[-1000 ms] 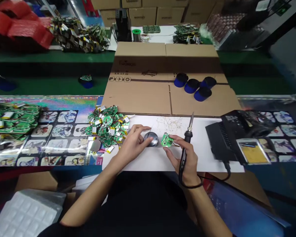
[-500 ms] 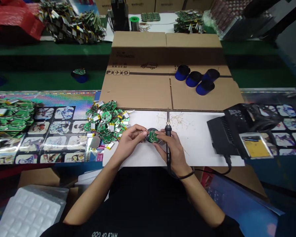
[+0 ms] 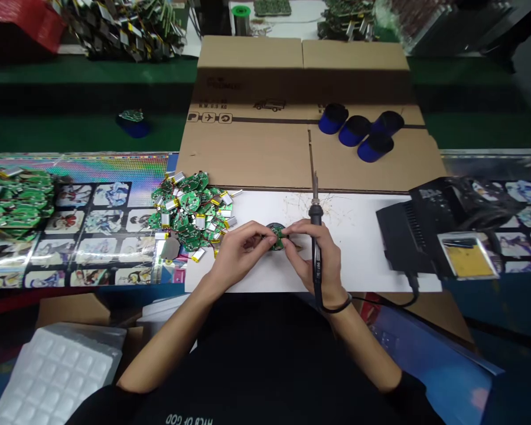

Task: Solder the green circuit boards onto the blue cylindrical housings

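A small green circuit board (image 3: pixel 279 235) sits at a dark round part (image 3: pixel 274 226) on the white work surface, between my two hands. My left hand (image 3: pixel 243 251) is closed in a pinch at the board's left edge; whatever is between thumb and forefinger is too small to make out. A soldering iron (image 3: pixel 316 254) is held in my right hand (image 3: pixel 321 257), its tip pointing away from me over the surface. Thumb and forefinger of that same hand touch the board's right side. The fingers partly cover the board and the round part.
To the left lies a heap of circuit boards (image 3: pixel 189 206) with silver battery cells. A black soldering station (image 3: pixel 407 236) and a yellow sponge tray (image 3: pixel 466 257) stand right. Several blue cylinders (image 3: pixel 354 131) rest on the cardboard (image 3: pixel 247 159). Wire scraps (image 3: pixel 331 209) lie beyond my hands.
The head view has tilted and shifted a little. My right fingertips have drawn together at the board, and the soldering iron has moved slightly right. The board is now more covered by fingers.
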{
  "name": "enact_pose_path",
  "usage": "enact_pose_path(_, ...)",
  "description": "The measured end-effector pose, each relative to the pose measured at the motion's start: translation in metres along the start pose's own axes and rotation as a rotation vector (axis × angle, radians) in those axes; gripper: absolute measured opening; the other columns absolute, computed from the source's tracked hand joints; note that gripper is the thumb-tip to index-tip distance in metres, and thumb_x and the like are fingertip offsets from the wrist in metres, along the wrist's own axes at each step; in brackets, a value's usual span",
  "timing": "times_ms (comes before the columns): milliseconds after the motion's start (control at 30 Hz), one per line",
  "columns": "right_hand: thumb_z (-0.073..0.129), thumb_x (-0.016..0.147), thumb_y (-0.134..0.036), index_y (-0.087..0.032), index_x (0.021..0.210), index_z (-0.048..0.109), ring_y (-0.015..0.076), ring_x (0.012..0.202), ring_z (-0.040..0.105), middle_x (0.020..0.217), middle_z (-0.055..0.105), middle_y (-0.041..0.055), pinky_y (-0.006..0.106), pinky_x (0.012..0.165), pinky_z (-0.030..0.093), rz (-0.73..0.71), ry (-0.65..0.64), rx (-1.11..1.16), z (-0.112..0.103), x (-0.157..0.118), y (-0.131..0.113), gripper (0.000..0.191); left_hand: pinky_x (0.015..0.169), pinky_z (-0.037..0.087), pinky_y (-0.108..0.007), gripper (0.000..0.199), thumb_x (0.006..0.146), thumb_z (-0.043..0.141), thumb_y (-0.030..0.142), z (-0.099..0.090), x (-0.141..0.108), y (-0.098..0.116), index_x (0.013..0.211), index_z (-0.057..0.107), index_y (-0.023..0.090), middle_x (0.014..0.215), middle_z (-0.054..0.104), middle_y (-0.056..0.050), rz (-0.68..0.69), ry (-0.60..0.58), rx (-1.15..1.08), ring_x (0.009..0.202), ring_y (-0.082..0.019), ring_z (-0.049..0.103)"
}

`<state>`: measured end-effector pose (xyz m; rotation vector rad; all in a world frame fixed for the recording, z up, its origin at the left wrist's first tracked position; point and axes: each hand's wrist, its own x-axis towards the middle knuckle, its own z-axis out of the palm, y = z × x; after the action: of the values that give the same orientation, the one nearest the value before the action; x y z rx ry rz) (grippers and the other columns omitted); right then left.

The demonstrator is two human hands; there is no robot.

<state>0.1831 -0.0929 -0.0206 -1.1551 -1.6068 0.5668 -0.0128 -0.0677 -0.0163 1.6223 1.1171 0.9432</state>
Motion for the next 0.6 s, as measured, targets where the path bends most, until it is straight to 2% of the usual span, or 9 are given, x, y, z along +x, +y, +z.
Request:
enact_pose_path(233, 0.078, 0.095, -0.017, -0.031, 0.119, 0.065, 0.018, 0.098, 0.077, 0.103, 0.079, -0.001, 0.037, 0.091, 0.066, 0.103, 0.018, 0.048, 0.0058, 0.001, -0.0017, 0.03, 0.067, 0.044, -0.024, 0.014, 0.104, 0.07, 0.03, 0.0007, -0.0009, 0.0005, 0.099, 0.076, 0.019, 0.089, 0.073, -0.003, 0.051, -0.023, 0.043, 0.072, -0.012, 0.058)
enact_pose_path(467, 0.079, 0.093, -0.019, -0.029, 0.116, 0.065, 0.017, 0.093, 0.08, 0.099, 0.078, -0.0018, 0.034, 0.089, 0.067, 0.165, 0.055, 0.076, 0.0069, -0.002, -0.0002, 0.029, 0.069, 0.045, -0.026, 0.018, 0.105, 0.069, 0.034, 0.0011, -0.0015, -0.0009, 0.099, 0.076, 0.019, 0.092, 0.074, -0.004, -0.002, -0.035, -0.012, 0.076, -0.014, 0.061)
enact_pose_path(600, 0.077, 0.093, -0.019, -0.029, 0.115, 0.065, 0.0185, 0.092, 0.079, 0.098, 0.078, -0.0006, 0.036, 0.086, 0.068, 0.155, 0.034, 0.006, 0.0082, -0.0035, -0.003, 0.027, 0.068, 0.046, -0.027, 0.024, 0.104, 0.07, 0.042, 0.0016, -0.0025, -0.0026, 0.099, 0.077, 0.019, 0.092, 0.075, -0.006, -0.053, -0.027, -0.066, 0.077, -0.016, 0.063)
